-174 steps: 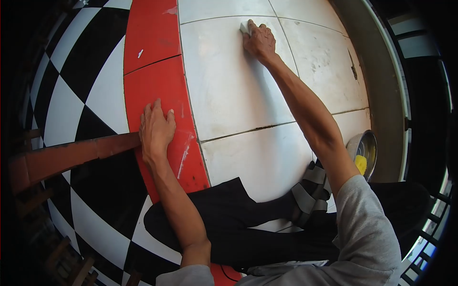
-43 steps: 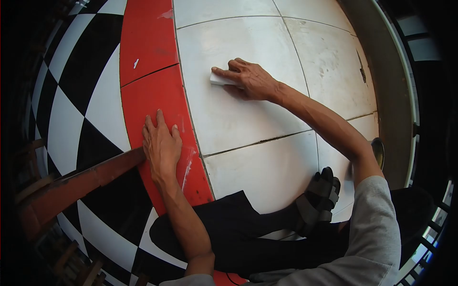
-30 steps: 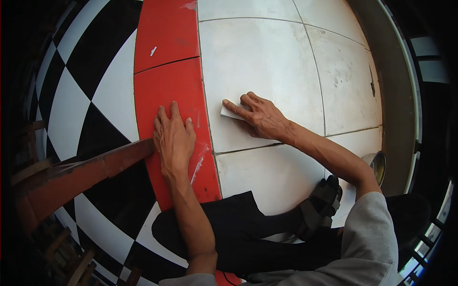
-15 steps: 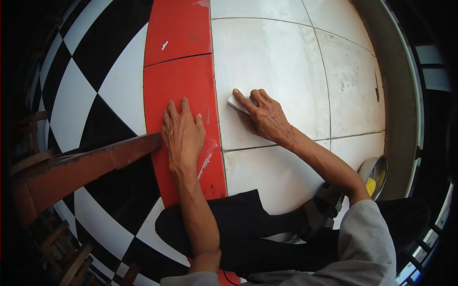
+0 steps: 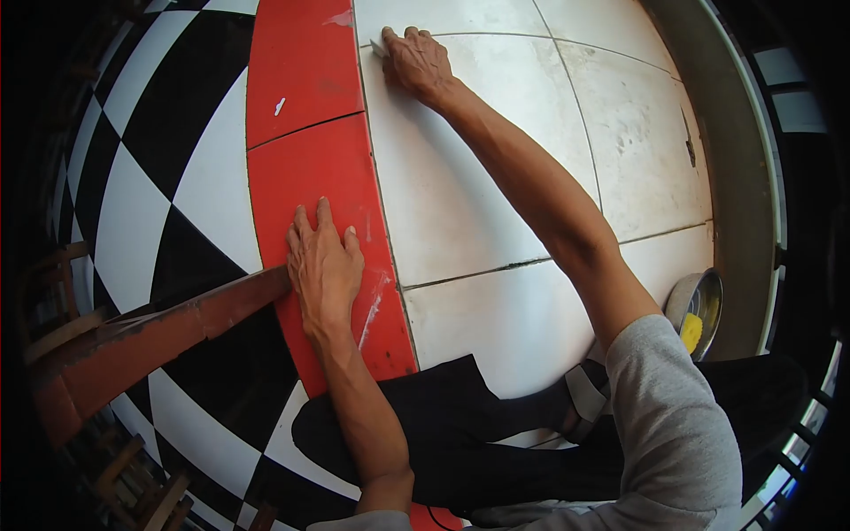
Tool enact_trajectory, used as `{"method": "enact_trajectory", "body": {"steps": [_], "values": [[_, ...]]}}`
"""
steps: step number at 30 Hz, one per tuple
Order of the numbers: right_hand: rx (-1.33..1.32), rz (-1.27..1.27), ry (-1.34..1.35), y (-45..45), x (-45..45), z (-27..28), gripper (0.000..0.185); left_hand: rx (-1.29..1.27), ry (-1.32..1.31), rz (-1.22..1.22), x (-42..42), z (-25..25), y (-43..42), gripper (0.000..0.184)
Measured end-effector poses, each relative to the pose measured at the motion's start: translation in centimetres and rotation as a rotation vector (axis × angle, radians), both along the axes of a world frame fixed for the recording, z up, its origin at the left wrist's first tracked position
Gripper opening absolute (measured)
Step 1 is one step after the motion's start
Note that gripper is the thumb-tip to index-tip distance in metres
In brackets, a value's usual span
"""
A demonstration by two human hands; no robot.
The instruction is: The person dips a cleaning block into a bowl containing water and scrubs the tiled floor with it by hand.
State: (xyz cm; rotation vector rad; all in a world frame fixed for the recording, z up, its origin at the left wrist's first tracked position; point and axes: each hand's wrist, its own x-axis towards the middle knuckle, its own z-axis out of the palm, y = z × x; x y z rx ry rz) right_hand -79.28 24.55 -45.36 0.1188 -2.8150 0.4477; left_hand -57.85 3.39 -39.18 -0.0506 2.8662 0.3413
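Note:
My right hand is closed round a small white block, mostly hidden by the fingers, at the far left part of the white tiles, near a grout line. My left hand lies flat with its fingers a little apart on the red tile strip, beside the end of a brown beam. It holds nothing.
A round metal bowl with a yellow sponge stands at the right by the wall base. The brown beam reaches in from the left above black-and-white checkered floor. My sandaled foot rests on the tiles below.
My right hand first came nearer along the white tiles, then moved far forward with the block. My left hand stays on the red strip. The view has shifted slightly.

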Motion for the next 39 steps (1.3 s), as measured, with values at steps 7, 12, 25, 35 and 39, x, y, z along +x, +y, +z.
{"method": "enact_trajectory", "body": {"steps": [7, 12, 25, 35, 39], "values": [[0.114, -0.329, 0.049, 18.6, 2.4, -1.4, 0.05, -0.058, -0.044, 0.032, 0.0, 0.5, 0.6, 0.058], [-0.055, 0.189, -0.07, 12.3, 11.3, 1.8, 0.051, -0.086, -0.062, 0.052, -0.2, 0.5, 0.8, 0.058], [0.125, -0.011, 0.139, 22.8, 8.7, -0.3, 0.051, -0.104, 0.007, 0.004, 0.0, 0.2, 0.8, 0.054], [-0.019, 0.191, -0.11, 17.5, 28.6, 1.3, 0.059, -0.133, 0.02, -0.015, 0.4, -0.3, 1.0, 0.053], [0.109, -0.093, 0.058, 21.3, 13.2, -0.3, 0.052, -0.146, 0.052, -0.018, 0.3, -0.4, 0.8, 0.054]]}}
